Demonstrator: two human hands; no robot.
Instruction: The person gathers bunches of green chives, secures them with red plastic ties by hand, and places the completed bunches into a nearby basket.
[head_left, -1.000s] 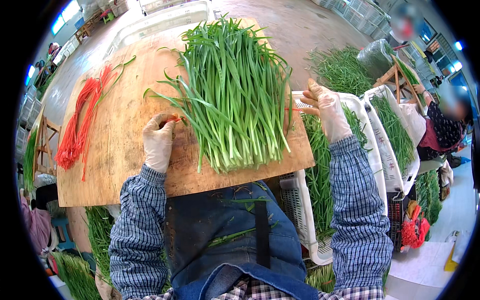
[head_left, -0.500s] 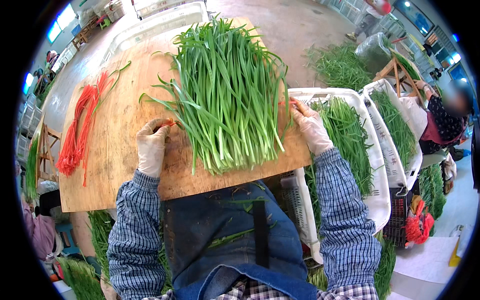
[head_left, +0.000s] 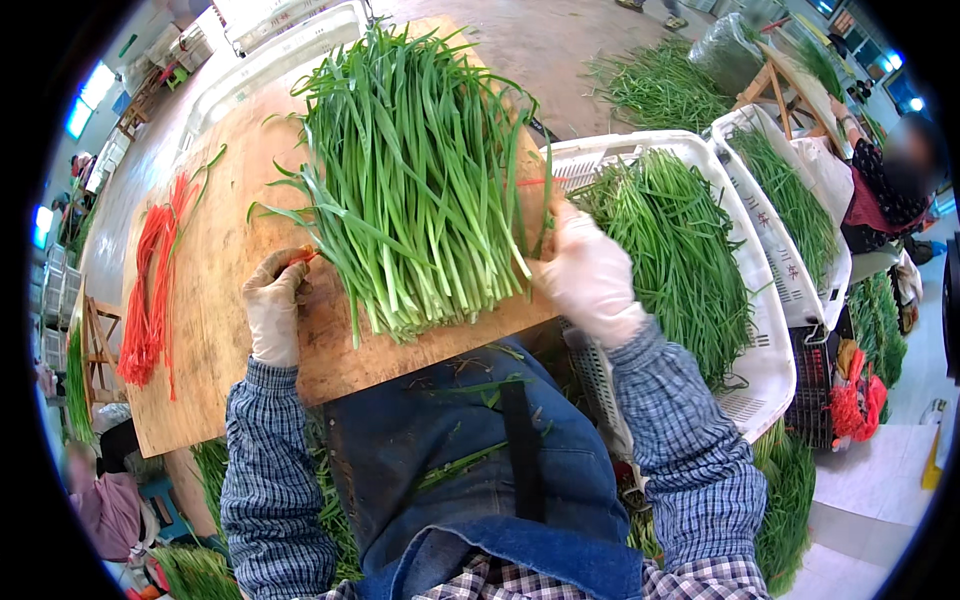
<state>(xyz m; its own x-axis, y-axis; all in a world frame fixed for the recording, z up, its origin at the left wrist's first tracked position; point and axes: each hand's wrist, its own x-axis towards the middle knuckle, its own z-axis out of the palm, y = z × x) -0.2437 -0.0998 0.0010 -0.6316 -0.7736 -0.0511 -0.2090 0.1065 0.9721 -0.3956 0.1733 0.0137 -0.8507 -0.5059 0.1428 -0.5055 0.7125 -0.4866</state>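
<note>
A wide bundle of garlic chives (head_left: 410, 190) lies on the wooden board (head_left: 215, 330), cut stem ends toward me and leaves spreading away. My left hand (head_left: 275, 305), in a pale thin glove, is at the bundle's left edge with thumb and fingers pinched on the end of a red tie string (head_left: 308, 256). At the right side my right hand (head_left: 590, 270), gloved too, is closed by the bundle's edge. The string's other end shows there as a short red line running toward its fingers. The string's middle is hidden by the chives.
More red strings (head_left: 148, 300) lie on the board's left side. White crates (head_left: 775, 345) of chives stand to the right, and a loose green heap (head_left: 665, 85) is on the floor beyond. Another person (head_left: 895, 185) sits at far right. Crates (head_left: 290, 75) border the board's far edge.
The view has shifted, so the board and bundle appear further left. My right hand has turned and come nearer, with the red string stretched out from the bundle's right side. My left hand keeps its pinch.
</note>
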